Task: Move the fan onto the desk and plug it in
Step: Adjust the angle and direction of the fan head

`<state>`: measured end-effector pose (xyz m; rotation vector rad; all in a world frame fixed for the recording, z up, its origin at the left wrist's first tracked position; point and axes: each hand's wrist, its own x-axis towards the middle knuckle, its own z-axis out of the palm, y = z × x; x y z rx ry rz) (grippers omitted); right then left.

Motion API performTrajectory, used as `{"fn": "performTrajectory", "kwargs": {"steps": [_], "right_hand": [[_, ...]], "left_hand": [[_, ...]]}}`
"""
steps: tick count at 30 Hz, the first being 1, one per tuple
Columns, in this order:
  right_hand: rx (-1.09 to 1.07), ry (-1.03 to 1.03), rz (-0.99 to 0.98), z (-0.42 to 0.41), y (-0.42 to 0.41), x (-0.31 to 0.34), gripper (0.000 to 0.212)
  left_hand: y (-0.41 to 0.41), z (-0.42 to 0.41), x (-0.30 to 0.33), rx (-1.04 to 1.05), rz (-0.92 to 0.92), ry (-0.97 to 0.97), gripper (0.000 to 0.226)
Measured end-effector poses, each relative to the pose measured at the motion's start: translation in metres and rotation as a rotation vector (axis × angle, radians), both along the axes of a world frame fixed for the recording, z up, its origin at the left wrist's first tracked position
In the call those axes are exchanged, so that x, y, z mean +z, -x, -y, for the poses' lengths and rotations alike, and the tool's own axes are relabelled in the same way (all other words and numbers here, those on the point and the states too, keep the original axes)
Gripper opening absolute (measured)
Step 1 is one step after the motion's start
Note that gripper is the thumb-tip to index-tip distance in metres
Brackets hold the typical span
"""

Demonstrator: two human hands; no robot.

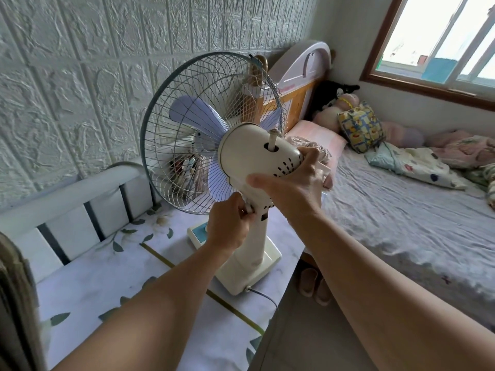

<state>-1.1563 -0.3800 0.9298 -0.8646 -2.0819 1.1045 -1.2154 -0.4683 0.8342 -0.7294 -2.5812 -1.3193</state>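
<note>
A cream table fan (251, 153) with pale purple blades and a wire cage stands upright on the desk (112, 285), which has a white floral marble-look cover. Its square base sits near the desk's right edge. My right hand (292, 188) is wrapped around the rear of the motor housing. My left hand (227, 226) pinches the small knob at the fan's neck, just under the housing. A grey power cord (263, 295) leaves the back of the base and drops over the desk edge; its plug is out of sight.
A textured white brick-pattern wall (80, 76) runs behind the desk, with a padded white rail (67, 207) at the desk's back. To the right lies a bed (401, 210) with pillows and plush toys. Slippers (313, 285) sit on the floor between desk and bed.
</note>
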Motion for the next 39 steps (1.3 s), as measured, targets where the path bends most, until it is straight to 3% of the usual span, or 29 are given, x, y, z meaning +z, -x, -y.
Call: {"fn": "performTrajectory", "kwargs": {"steps": [7, 14, 22, 30, 39], "right_hand": [[-0.013, -0.001, -0.004, 0.000, 0.000, -0.001, 0.081], [0.015, 0.022, 0.011, 0.002, -0.001, 0.001, 0.083], [0.117, 0.073, -0.016, 0.009, -0.009, 0.007, 0.088], [0.178, 0.079, -0.014, 0.021, -0.031, 0.004, 0.117], [0.194, 0.075, 0.088, 0.014, -0.064, -0.014, 0.115]], "left_hand": [[0.002, 0.000, -0.007, -0.052, -0.182, 0.038, 0.022], [-0.003, 0.005, -0.005, -0.034, 0.012, 0.004, 0.026], [-0.016, 0.031, 0.006, 0.007, 0.161, 0.179, 0.055], [-0.028, 0.045, 0.022, -0.023, 0.178, 0.206, 0.056], [-0.040, 0.040, 0.028, -0.012, 0.211, 0.237, 0.057]]}}
